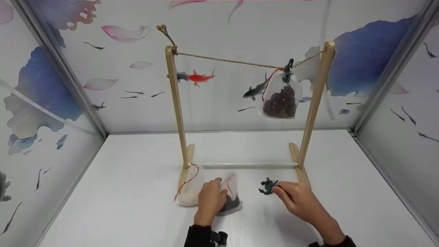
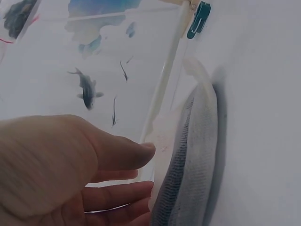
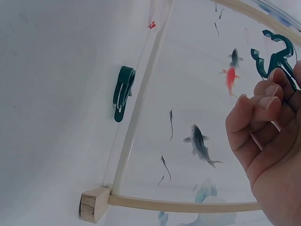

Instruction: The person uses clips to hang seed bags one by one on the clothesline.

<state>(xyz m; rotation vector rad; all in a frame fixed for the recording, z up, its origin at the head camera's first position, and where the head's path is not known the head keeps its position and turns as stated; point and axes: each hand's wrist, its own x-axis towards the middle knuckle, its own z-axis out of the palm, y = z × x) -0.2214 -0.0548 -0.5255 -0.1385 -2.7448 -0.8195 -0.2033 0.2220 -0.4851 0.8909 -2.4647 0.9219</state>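
My right hand [image 1: 301, 200] pinches a dark green spring clip [image 3: 277, 56] between thumb and fingers, its curved prongs spread, above the table. A second green clip [image 3: 123, 94] lies on the table beside the rack's white bottom bar. My left hand [image 1: 211, 199] is at a small mesh drawstring bag with dark grains [image 1: 230, 204], lying on the table. In the left wrist view, thumb and fingers are parted with their tips at the bag's [image 2: 190, 155] side. Left of that hand lies another mesh bag, of pale grains [image 1: 188, 197], with a red cord.
A wooden rack [image 1: 313, 106] stands on the table [image 1: 137, 192], a twine line [image 1: 229, 61] strung between its posts. From the line a mesh bag of brown balls [image 1: 279, 103] hangs by a green clip [image 1: 288, 70]. Printed panels [image 1: 219, 20] enclose the back and sides.
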